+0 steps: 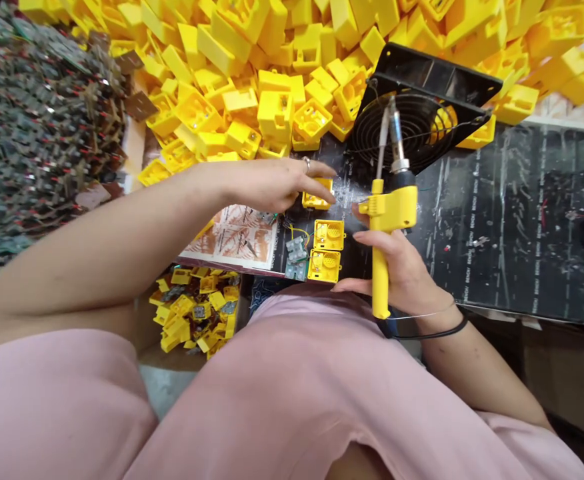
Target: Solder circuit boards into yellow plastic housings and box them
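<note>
Head view: left hand (275, 187) palm-down

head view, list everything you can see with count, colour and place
work surface: one, black, middle to right
heaped housings: many, yellow, far side
heaped boards: many, grey-green, far left
fan: one, black, tilted, behind the soldering gun
soldering gun: one, yellow, in the right hand
small open housings: three, yellow, centre
loose circuit boards: two, grey, beside the nearer two housings
patterned sheet: one, brown-white, left of centre
mixed parts: many, mostly yellow, lower left
clothing: pink, foreground
left hand: one, at the farthest open housing
right hand: one, gripping the soldering gun
</note>
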A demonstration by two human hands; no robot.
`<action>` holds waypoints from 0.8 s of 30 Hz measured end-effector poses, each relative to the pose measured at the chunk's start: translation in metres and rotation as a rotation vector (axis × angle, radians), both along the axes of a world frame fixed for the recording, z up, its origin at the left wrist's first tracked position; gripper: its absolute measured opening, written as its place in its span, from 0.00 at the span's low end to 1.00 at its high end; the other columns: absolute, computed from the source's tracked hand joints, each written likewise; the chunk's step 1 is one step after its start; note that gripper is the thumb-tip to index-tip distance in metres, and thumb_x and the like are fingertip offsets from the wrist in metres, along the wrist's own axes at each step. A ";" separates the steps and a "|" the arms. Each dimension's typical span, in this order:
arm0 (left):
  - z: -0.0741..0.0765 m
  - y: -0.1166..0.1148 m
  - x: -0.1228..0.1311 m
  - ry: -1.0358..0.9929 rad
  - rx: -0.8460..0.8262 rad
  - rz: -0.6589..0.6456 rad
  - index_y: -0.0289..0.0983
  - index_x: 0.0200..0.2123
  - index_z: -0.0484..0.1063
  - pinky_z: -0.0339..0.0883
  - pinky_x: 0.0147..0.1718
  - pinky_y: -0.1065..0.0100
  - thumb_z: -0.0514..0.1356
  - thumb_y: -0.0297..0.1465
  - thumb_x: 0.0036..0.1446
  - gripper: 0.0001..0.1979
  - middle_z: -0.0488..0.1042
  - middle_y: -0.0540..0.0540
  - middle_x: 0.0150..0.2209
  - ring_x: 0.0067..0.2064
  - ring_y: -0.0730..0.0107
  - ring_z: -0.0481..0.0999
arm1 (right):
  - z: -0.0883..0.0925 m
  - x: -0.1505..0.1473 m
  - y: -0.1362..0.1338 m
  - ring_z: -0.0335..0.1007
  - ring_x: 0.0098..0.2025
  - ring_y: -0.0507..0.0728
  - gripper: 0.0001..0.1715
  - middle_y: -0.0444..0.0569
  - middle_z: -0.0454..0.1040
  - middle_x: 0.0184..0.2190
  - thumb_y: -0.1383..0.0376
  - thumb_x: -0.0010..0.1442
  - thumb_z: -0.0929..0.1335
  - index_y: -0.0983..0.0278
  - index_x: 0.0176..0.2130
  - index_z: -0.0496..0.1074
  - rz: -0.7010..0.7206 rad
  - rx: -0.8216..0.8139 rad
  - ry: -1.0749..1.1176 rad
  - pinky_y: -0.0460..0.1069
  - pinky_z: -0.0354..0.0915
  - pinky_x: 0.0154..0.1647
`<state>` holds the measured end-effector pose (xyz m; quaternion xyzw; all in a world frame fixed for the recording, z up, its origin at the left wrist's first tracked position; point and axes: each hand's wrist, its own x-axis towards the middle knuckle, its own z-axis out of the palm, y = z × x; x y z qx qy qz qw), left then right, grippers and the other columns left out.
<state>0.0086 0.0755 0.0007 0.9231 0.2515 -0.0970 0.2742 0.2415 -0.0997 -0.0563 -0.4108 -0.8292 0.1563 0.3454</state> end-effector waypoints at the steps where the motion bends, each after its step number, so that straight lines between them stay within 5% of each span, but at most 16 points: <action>1: -0.007 0.002 -0.002 -0.047 -0.007 0.037 0.50 0.60 0.76 0.68 0.66 0.54 0.54 0.24 0.55 0.31 0.67 0.55 0.71 0.70 0.57 0.70 | 0.000 0.003 -0.001 0.78 0.56 0.69 0.40 0.56 0.76 0.54 0.46 0.64 0.75 0.55 0.64 0.58 -0.021 -0.001 0.003 0.66 0.77 0.56; 4: -0.017 0.000 -0.006 -0.137 0.097 0.226 0.46 0.56 0.79 0.68 0.64 0.52 0.56 0.29 0.57 0.25 0.81 0.50 0.57 0.63 0.53 0.77 | -0.001 0.006 -0.002 0.79 0.57 0.69 0.37 0.56 0.77 0.55 0.51 0.64 0.76 0.54 0.64 0.59 -0.054 -0.002 0.038 0.66 0.79 0.54; 7: -0.012 -0.010 -0.004 -0.100 0.191 0.254 0.45 0.45 0.83 0.65 0.65 0.47 0.59 0.35 0.60 0.15 0.84 0.51 0.39 0.52 0.53 0.83 | -0.002 0.004 0.002 0.81 0.54 0.67 0.34 0.54 0.80 0.51 0.57 0.65 0.76 0.54 0.63 0.61 -0.074 0.007 0.030 0.63 0.80 0.52; 10: 0.007 -0.021 -0.014 -0.116 0.281 0.357 0.44 0.49 0.84 0.64 0.65 0.49 0.54 0.37 0.66 0.18 0.86 0.49 0.43 0.50 0.56 0.83 | -0.001 0.001 0.005 0.83 0.49 0.65 0.32 0.51 0.81 0.48 0.60 0.65 0.76 0.54 0.62 0.62 -0.112 0.068 -0.025 0.60 0.81 0.49; 14: 0.020 -0.033 -0.059 -0.148 0.272 0.630 0.38 0.54 0.82 0.71 0.60 0.55 0.53 0.41 0.68 0.23 0.85 0.44 0.51 0.53 0.56 0.82 | 0.005 0.004 0.005 0.84 0.47 0.65 0.30 0.55 0.80 0.53 0.64 0.67 0.75 0.54 0.62 0.61 -0.164 0.087 -0.050 0.60 0.82 0.44; 18: -0.008 -0.047 -0.086 -0.111 0.178 0.625 0.37 0.53 0.82 0.74 0.59 0.53 0.57 0.45 0.64 0.24 0.84 0.41 0.53 0.55 0.52 0.82 | 0.016 0.002 0.016 0.83 0.47 0.65 0.26 0.53 0.81 0.50 0.67 0.68 0.72 0.56 0.61 0.64 -0.156 0.085 -0.092 0.61 0.81 0.49; 21: -0.034 -0.057 -0.077 -0.272 0.138 0.650 0.39 0.53 0.81 0.72 0.62 0.53 0.58 0.44 0.63 0.22 0.82 0.42 0.57 0.59 0.54 0.80 | 0.020 -0.010 0.040 0.82 0.44 0.62 0.19 0.48 0.80 0.43 0.67 0.72 0.67 0.55 0.60 0.66 -0.109 0.103 -0.147 0.59 0.80 0.49; 24: -0.047 -0.060 -0.059 -0.468 0.024 0.771 0.38 0.46 0.82 0.76 0.56 0.57 0.58 0.41 0.64 0.18 0.85 0.42 0.49 0.52 0.57 0.83 | 0.014 -0.024 0.067 0.81 0.44 0.61 0.20 0.50 0.79 0.48 0.69 0.74 0.61 0.56 0.61 0.68 -0.031 0.086 -0.271 0.57 0.79 0.47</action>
